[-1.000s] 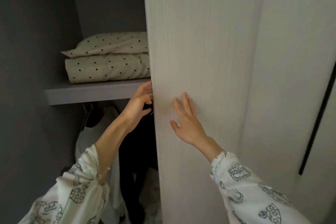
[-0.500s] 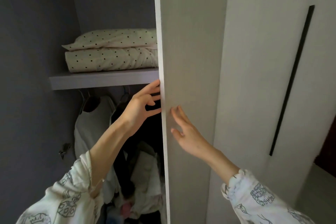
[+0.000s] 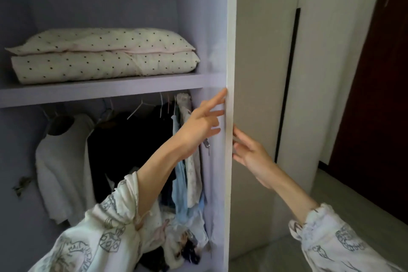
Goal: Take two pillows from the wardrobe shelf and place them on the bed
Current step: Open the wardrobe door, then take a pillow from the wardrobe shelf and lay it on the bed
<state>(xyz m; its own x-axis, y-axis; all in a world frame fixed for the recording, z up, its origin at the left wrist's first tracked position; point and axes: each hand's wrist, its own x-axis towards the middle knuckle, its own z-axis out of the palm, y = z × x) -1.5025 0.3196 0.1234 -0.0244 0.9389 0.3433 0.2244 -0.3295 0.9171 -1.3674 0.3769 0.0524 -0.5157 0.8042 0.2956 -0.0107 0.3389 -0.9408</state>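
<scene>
Two dotted pillows (image 3: pixel 103 55) lying stacked on the wardrobe shelf (image 3: pixel 106 89), above hanging clothes (image 3: pixel 123 150). Left hand (image 3: pixel 198 127) reaching with fingers (image 3: pixel 217 99) spread loose, tips touching the door edge (image 3: pixel 229 73). Right hand (image 3: pixel 254 157) open too, fingertips resting against the door's outer face, grasping nothing.

- home bedroom, by the look of it
- open wardrobe (image 3: pixel 229 28) w/ pale door, grey inside
- shelf (image 3: pixel 106 89) w/ two dotted pillows (image 3: pixel 103 55) stacked
- clothes on hangers (image 3: pixel 141 106) below: white top (image 3: pixel 64 161), dark items
- person in printed pyjama-type sleeves (image 3: pixel 99 243)
</scene>
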